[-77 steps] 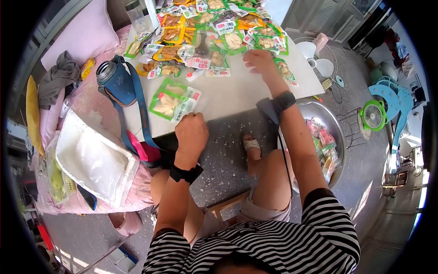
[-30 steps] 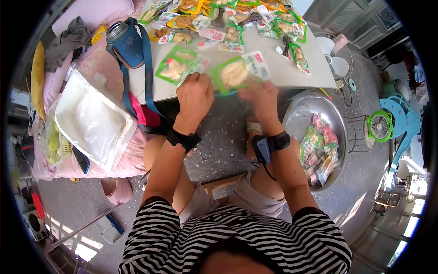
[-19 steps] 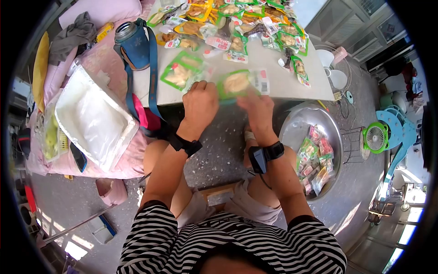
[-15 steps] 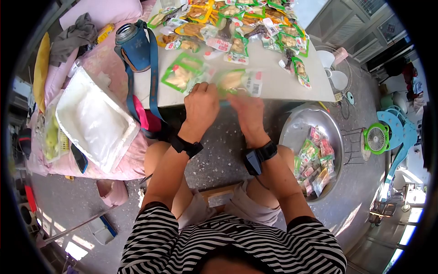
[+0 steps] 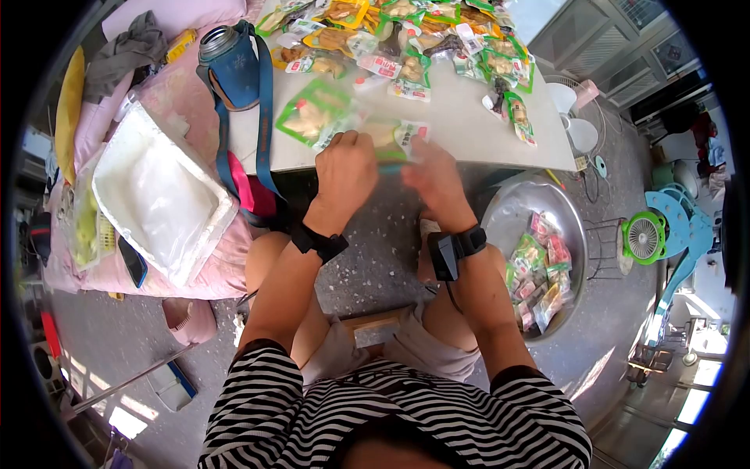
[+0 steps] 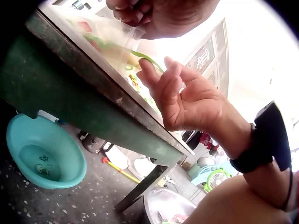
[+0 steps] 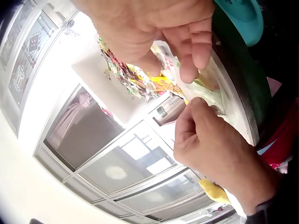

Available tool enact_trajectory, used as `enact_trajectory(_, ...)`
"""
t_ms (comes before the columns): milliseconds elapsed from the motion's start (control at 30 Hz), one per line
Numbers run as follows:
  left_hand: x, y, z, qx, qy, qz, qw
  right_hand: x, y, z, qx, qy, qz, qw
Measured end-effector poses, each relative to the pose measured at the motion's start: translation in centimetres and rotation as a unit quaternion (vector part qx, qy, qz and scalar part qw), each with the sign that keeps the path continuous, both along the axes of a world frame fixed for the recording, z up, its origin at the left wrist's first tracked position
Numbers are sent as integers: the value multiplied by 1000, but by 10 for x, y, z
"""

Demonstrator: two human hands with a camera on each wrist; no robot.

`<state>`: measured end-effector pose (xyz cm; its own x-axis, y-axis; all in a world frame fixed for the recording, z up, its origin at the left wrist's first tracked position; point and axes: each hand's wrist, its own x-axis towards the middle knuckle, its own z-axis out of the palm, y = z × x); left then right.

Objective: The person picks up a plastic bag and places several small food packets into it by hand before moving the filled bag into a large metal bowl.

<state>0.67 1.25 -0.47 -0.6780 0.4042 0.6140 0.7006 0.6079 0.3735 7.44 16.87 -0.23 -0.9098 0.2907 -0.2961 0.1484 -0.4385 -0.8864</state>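
Note:
My left hand (image 5: 346, 172) pinches the near edge of a green-bordered clear pouch (image 5: 307, 117) at the table's front; its fingers and thumb (image 7: 200, 105) meet on the plastic in the right wrist view. Just right of it, a second green-edged pouch (image 5: 384, 137) with a white and red label is blurred and partly overlapped by the first. My right hand (image 5: 440, 184), also blurred, is beside that label. In the left wrist view the right hand (image 6: 191, 100) has its fingers apart and loosely bent, with no grip visible.
Many food pouches (image 5: 422, 39) cover the back of the table (image 5: 469, 133). A strapped blue bottle (image 5: 234, 74) stands at its left edge. A metal basin (image 5: 508, 215) with packets is right of my legs; a white foam box (image 5: 156, 195) lies left. Under the table sits a teal basin (image 6: 70, 154).
The right hand came from the pile to the front edge, where a second pouch appeared beside the first. That pouch has since shifted left towards my left hand, which stays on the first pouch.

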Motion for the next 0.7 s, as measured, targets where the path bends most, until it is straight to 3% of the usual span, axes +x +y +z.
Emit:
enact_trajectory(67,0,1,-2,4,1,2,1000,-1,3,-3,18,-12,9,1000)
enact_trajectory(267,-1,-1,2,23,1,7,1000,21,-3,6,153,91,-32,984)
enact_trajectory(567,1,2,2,42,14,4,999,10,-4,-5,108,92,-51,989)
enact_trajectory(700,3,2,2,47,11,-7,999,-2,-15,-10,88,89,-7,992)
